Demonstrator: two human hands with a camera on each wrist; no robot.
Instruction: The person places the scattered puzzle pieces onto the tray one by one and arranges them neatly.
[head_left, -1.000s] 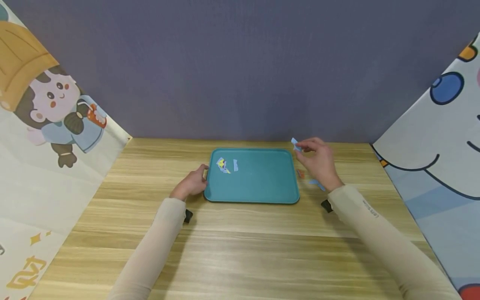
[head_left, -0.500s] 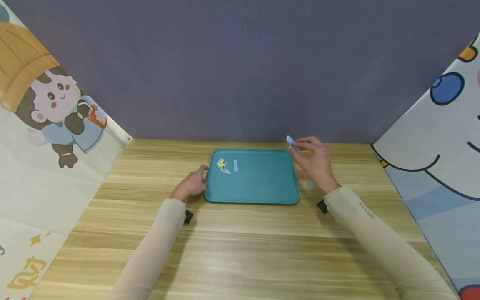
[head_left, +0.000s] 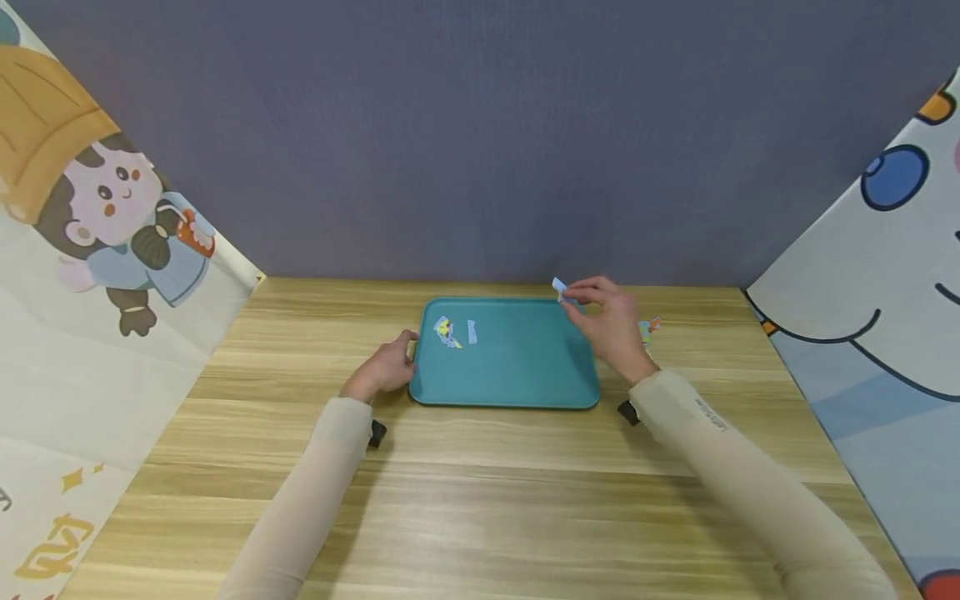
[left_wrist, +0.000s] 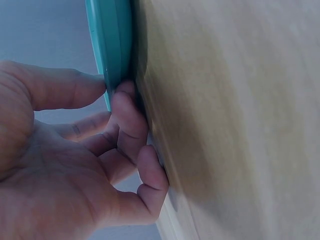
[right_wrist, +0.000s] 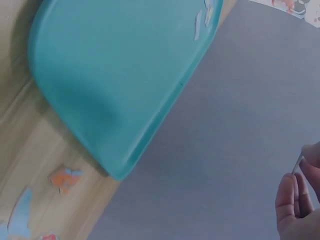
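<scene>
My left hand [head_left: 384,367] is at the left edge of the teal tray [head_left: 517,379]. In the left wrist view its thumb lies on the rim and curled fingers tuck beneath, gripping it. Above the tray's far right corner, my right hand [head_left: 613,332] pinches a small pale blue flat piece [head_left: 558,285] between thumb and fingertips; the right wrist view shows this thin piece [right_wrist: 297,164] edge-on. On the tray's left part lie a yellow and pale blue irregular piece [head_left: 444,328] and, just beside it, a pale blue strip [head_left: 472,332].
More cut pieces lie on the wooden table right of the tray: an orange piece [right_wrist: 65,179], a blue piece [right_wrist: 20,215] and a red one [right_wrist: 49,236]. A grey-blue wall [head_left: 480,150] rises behind, with printed panels at both sides.
My right hand has moved left with the pale blue piece, from right of the tray to over its far right corner. My left hand and the tray have stayed put.
</scene>
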